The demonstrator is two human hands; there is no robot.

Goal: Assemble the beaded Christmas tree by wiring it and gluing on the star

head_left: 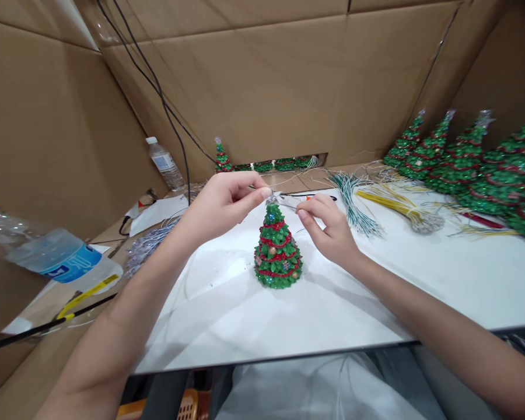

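Observation:
A small green Christmas tree figurine (279, 251) with red garlands and tiny ornaments stands upright on the white board. At its tip is a clear topper (272, 199), pinched between the thumb and forefinger of my left hand (230, 201). My right hand (328, 228), just right of the tip, is closed on a thin metal tool (289, 202). The tool points at the base of the topper; its exact kind is too small to tell. My fingers partly cover the topper.
Several similar trees (459, 151) line the right side. Behind my right hand lie green-and-white wires (354, 201) and a yellow wire bundle (389, 204). At left are a large bottle (70, 256), a small bottle (166, 163) and clear-ended wires (151, 248). Cardboard walls (266, 87) enclose the table.

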